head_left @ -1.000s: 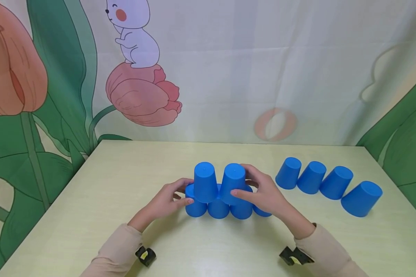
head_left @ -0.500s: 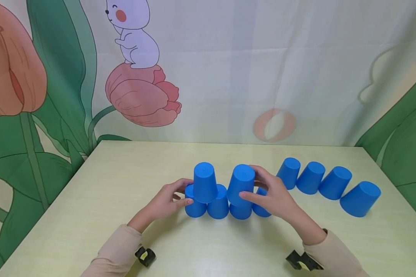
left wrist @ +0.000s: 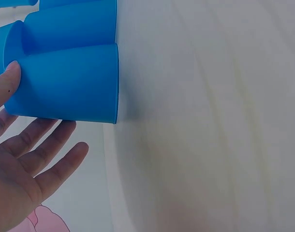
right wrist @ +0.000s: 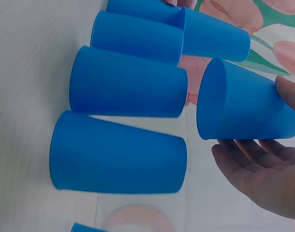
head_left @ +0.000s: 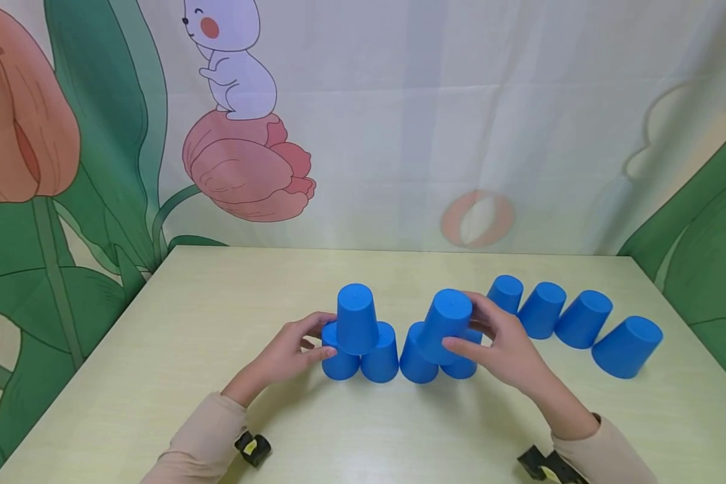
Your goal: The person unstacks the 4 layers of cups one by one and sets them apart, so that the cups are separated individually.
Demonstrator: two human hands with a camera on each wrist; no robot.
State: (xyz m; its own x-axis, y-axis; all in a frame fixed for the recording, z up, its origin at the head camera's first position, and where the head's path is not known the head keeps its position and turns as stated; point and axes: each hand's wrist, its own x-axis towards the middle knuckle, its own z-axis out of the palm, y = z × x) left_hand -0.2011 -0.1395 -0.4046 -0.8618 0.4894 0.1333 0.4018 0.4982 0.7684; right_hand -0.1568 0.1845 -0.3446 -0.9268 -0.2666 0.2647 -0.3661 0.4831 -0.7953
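Several upside-down blue cups stand in a row mid-table, among them a leftmost cup, a second cup and a third cup. An upper cup sits across the left two. My left hand has its thumb and fingers on either side of the leftmost cup, close to the upper cup's rim. My right hand grips another blue cup, mouth down and slightly tilted, over the row's right pair. In the right wrist view, a small gap separates this held cup from the cups below.
Further right on the pale table, several more upside-down blue cups stand in a slanting line, the nearest cup slightly apart. A printed curtain hangs behind the table's back edge.
My right hand has moved right with its cup, from beside the upper left cup to above the row's right pair. My left hand has stayed in place.
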